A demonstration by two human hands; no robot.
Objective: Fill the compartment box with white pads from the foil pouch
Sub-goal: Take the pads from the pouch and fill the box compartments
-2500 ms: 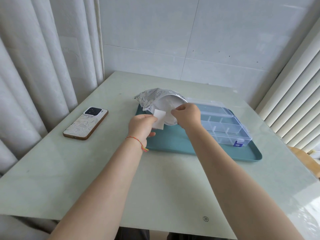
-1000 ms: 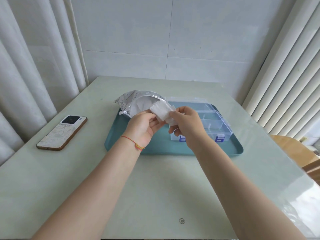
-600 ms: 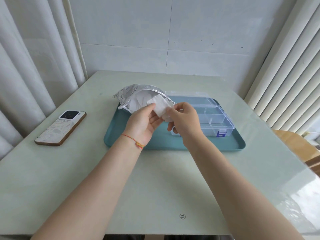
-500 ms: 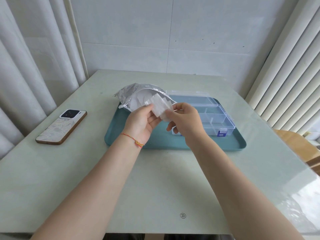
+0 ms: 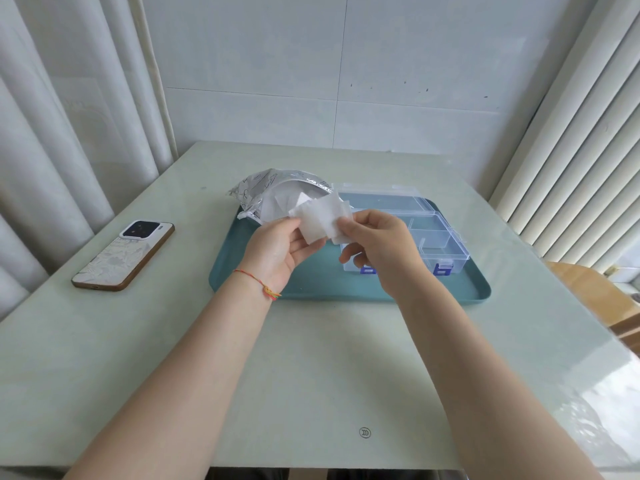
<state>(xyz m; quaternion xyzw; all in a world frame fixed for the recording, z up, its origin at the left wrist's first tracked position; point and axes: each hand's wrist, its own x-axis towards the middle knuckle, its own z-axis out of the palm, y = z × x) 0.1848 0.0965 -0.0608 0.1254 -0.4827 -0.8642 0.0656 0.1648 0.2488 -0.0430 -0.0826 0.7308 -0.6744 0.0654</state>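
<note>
Your desk (image 5: 311, 375) lies bare near you — both hands, left hand (image 5: 277, 252) and right hand (image 5: 375, 242), pinch white pads (image 5: 320, 218) above the tray (image 5: 311, 282), between foil pouch (image 5: 256, 192) and compartment box (image 5: 426, 230).

Both my forearms are bare to the elbow, with no sleeves showing; my left hand (image 5: 277, 252) carries no ring; round its wrist runs a thin red cord bracelet (image 5: 258, 282), knotted at the underside with small yellow and green strands; my right hand (image 5: 377, 245) and wrist wear nothing.
</note>
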